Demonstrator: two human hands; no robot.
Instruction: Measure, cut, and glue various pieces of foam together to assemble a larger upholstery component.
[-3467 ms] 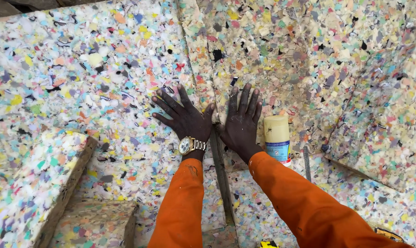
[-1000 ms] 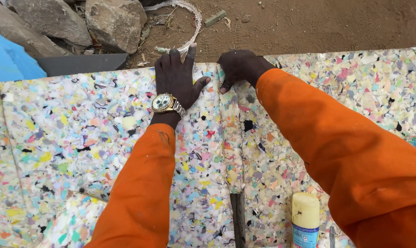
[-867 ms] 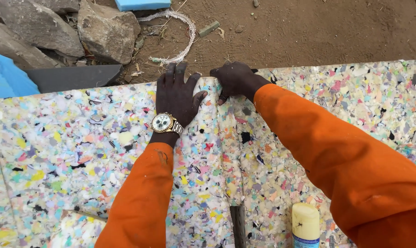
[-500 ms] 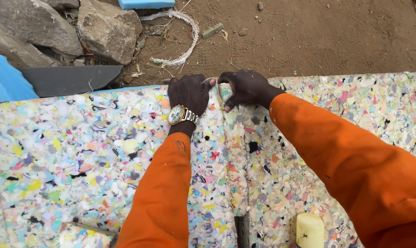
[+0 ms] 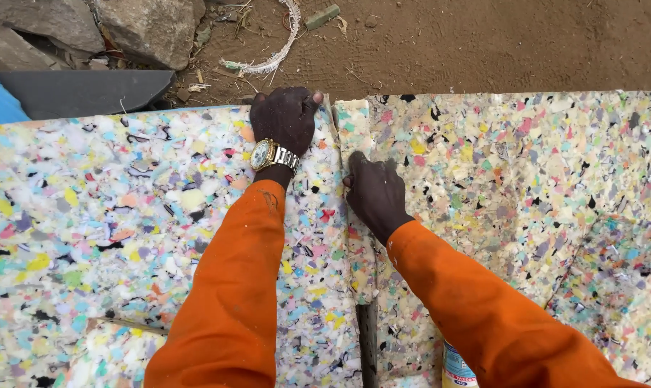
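**Hands pressing where two foam sheets meet**

Fingers of the left hand (image 5: 286, 118) curl over the far edge of the left foam sheet (image 5: 124, 215), thumb out toward the seam; whether they pinch the edge or only press on it cannot be told. Just beside them, the right hand (image 5: 374, 194) lies flat, fingers together, empty, pressing down the narrow foam strip (image 5: 355, 129) that runs along the seam toward the right foam sheet (image 5: 526, 165). Both hands seem placed to hold the two edges tight together. A wristwatch (image 5: 266, 153) sits behind the left knuckles. Beyond the fingertips lie bare dirt, a grey slab (image 5: 81, 90) and rocks (image 5: 149, 29). Nearer the body, a dark bar (image 5: 368, 345) lies in the seam, a can (image 5: 456, 366) beside it.
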